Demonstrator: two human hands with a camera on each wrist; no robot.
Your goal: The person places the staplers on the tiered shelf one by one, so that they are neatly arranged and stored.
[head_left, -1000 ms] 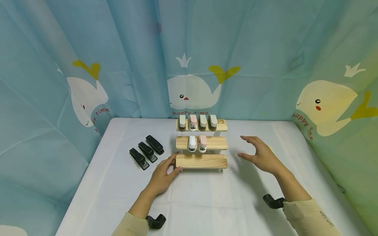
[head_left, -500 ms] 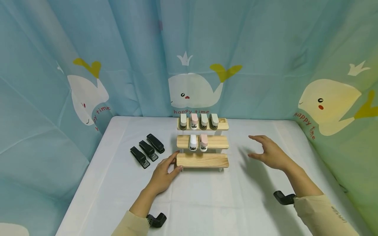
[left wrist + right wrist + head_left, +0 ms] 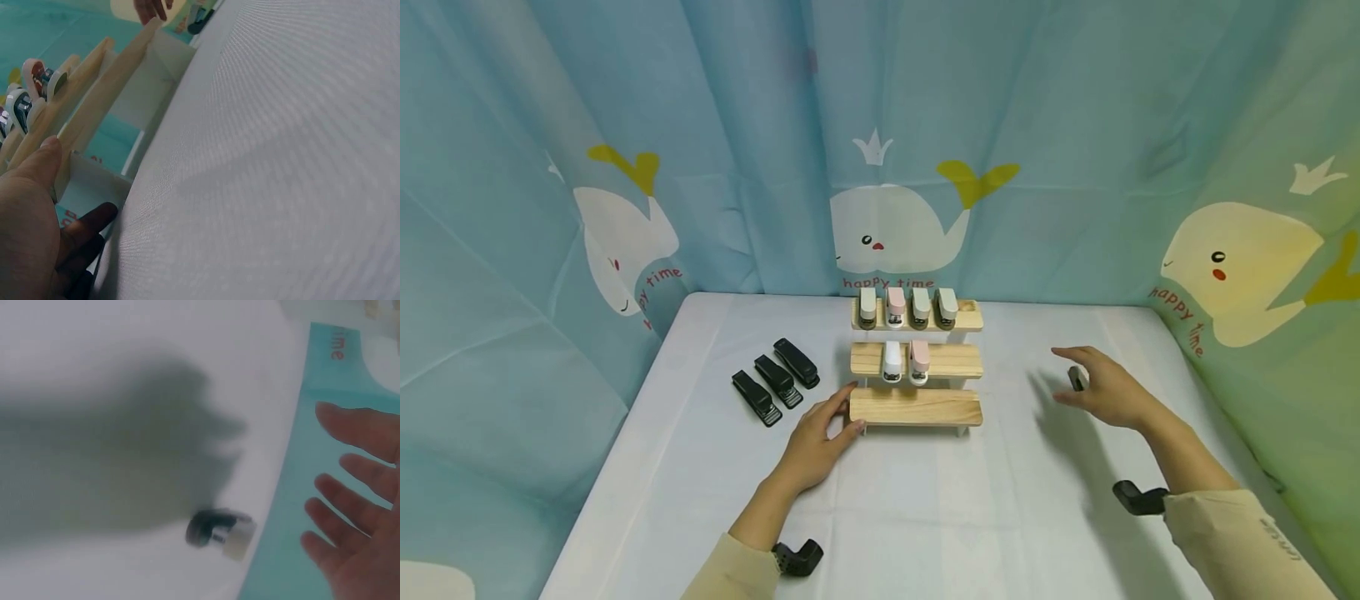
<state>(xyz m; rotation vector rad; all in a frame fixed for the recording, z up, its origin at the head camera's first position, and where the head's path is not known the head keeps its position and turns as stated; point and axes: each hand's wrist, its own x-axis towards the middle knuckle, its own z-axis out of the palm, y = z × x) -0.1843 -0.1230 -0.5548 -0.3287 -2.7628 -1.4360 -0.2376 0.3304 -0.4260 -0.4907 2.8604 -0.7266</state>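
In the head view, a three-tier wooden display rack stands mid-table with several mini staplers on its upper two tiers. The middle tier bears a white mini stapler and a pink one. My left hand holds the left end of the bottom tier, thumb at the front corner, forefinger at the back. My right hand hovers over the table at right, fingers spread, holding nothing. Below it, partly hidden by it in the head view, a small stapler with a dark base and pale top lies on the table.
Three black staplers lie slanted side by side on the white table, left of the rack. A blue curtain with whale prints closes off the back and sides.
My right hand has moved rightward, away from the rack, and the small stapler now shows behind its fingers. My left hand stays at the rack's end.
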